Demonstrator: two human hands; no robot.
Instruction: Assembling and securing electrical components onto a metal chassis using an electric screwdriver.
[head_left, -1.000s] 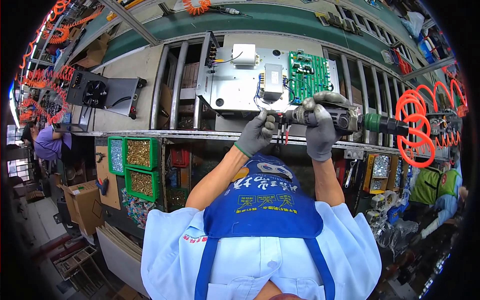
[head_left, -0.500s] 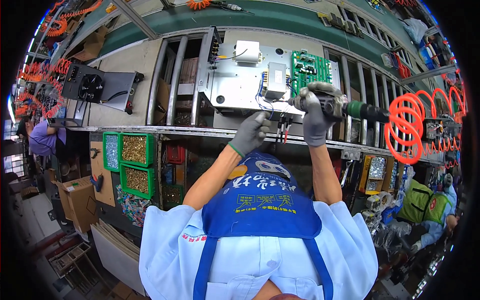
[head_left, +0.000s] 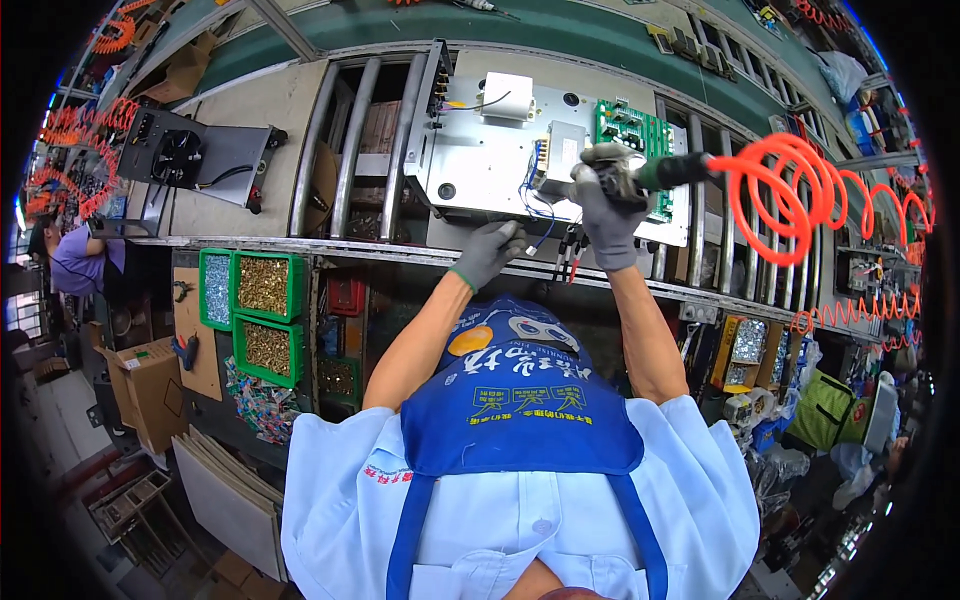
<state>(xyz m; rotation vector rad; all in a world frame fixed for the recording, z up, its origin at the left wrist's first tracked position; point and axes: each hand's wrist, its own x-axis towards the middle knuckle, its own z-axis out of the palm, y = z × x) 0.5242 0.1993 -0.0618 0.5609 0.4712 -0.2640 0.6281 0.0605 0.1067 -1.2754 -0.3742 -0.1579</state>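
Note:
My right hand (head_left: 607, 220), in a grey glove, is wrapped round an air screwdriver (head_left: 625, 178) with a green band and a black tail. The tool lies sideways over a metal chassis plate (head_left: 480, 175), between the transformer (head_left: 562, 155) and the green circuit board (head_left: 637, 135); its tip is hidden. My left hand (head_left: 490, 252), gloved too, has its fingers curled at the plate's front edge. Blue wires (head_left: 541, 212) hang down beside its fingertips; what those fingers hold, if anything, is hidden. Red and black leads (head_left: 570, 252) dangle between the hands.
An orange coiled hose (head_left: 790, 195) runs from the screwdriver to the right. Metal rollers (head_left: 352, 150) flank the chassis. Green bins (head_left: 265, 285) of screws stand front left. A black unit with a fan (head_left: 190, 165) lies left. A co-worker in purple (head_left: 78, 262) sits far left.
My right hand and the screwdriver have moved left, and the hose has swung with them. My left hand has shifted slightly left and down. The chassis appears a little farther right.

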